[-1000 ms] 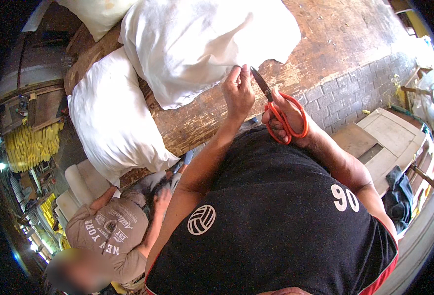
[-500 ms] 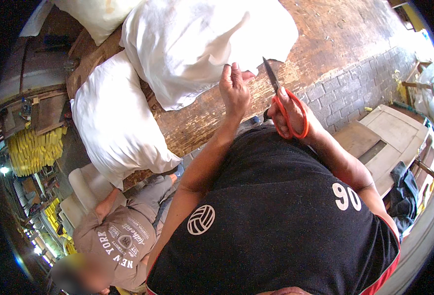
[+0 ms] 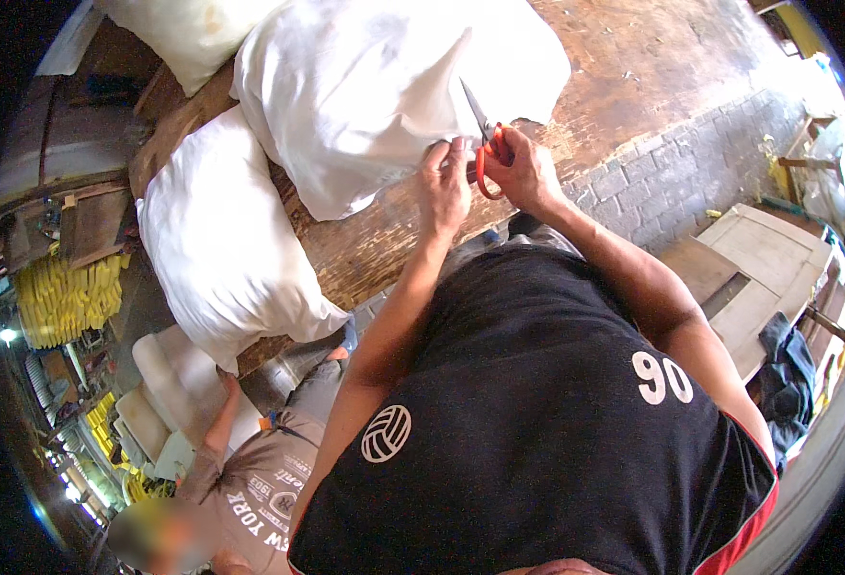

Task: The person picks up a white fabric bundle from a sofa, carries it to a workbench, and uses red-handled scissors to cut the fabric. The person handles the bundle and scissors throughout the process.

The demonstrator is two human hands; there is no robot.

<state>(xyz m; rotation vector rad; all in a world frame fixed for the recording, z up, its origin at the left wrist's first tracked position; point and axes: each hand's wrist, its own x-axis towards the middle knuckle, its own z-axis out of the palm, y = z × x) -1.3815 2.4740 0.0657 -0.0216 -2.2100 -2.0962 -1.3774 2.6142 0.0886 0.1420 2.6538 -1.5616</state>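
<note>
A large white cloth-covered bundle (image 3: 375, 105), plump like a pillow, lies on a worn wooden table (image 3: 624, 72). My left hand (image 3: 446, 192) is closed at its near edge, fingertips pinched together; what they hold, if anything, is too small to make out. In my right hand (image 3: 528, 174) is a pair of scissors (image 3: 481, 113) with orange handles. Their blades point away from me, over the white cloth. The handles almost touch my left fingertips.
A second white pillow (image 3: 221, 230) hangs over the table's left side, and another pillow (image 3: 188, 34) lies farther back. At the lower left a person in a grey-brown shirt (image 3: 260, 498) works close by. Panels (image 3: 767, 249) and dark cloth (image 3: 787, 379) lie on the right.
My right hand has moved left and away from me with the scissors, up to my left hand. My left hand has shifted slightly. The other person has leaned lower.
</note>
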